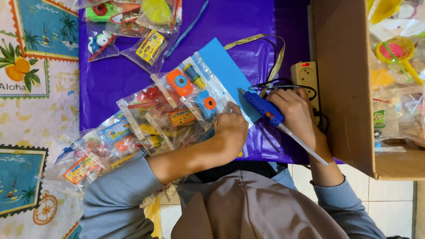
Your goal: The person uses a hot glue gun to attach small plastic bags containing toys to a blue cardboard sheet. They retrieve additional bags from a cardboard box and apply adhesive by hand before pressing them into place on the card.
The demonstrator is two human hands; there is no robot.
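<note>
Here, right hand (295, 111) grips blue glue gun (262, 106) (beside blue card (221, 64)).

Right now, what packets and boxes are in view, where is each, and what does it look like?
Clear toy packets: overlapping row on blue card, under left hand.
Loose toy packets: top, on purple cloth.
Cardboard box: right, brown, holding more packets.
Blue glue gun: in right hand.

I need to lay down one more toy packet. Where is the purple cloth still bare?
The purple cloth is bare between the blue card and the cardboard box, above the power strip. A smaller patch lies left of the card, below the loose packets. Around the left hand, packets crowd; the right hand holds the glue gun.
</note>
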